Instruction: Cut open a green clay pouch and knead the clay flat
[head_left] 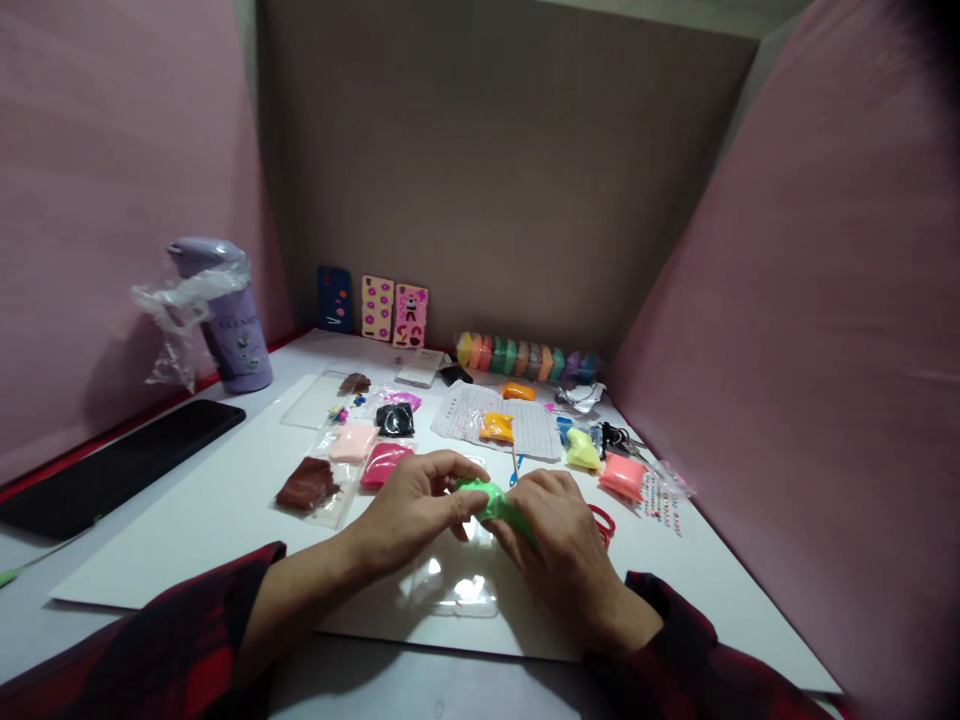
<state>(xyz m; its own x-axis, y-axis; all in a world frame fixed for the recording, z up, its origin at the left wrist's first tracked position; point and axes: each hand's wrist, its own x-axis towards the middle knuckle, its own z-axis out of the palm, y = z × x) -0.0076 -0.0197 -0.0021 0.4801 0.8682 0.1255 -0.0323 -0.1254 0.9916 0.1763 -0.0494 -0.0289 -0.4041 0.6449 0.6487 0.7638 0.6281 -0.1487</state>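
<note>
Between my two hands is a packet of bright green modelling clay (491, 499). My left hand (418, 503) pinches its left end between thumb and fingers. Wrapped round the right end is my right hand (559, 530), which hides part of it. Below the hands a clear phone case (457, 590) lies on the white board (225, 520), shining with reflected light. Red-handled scissors (602, 524) show partly behind my right hand. A pink clay packet (385, 465) lies just beyond my left hand.
Brown clay (307, 485), a black packet (395, 420), orange packet (496, 428) and coral packet (624, 477) lie around the board. A purple bottle (238, 330) stands left, near a black phone-like slab (127, 460). Decorated phone cases (377, 308) lean on the back wall.
</note>
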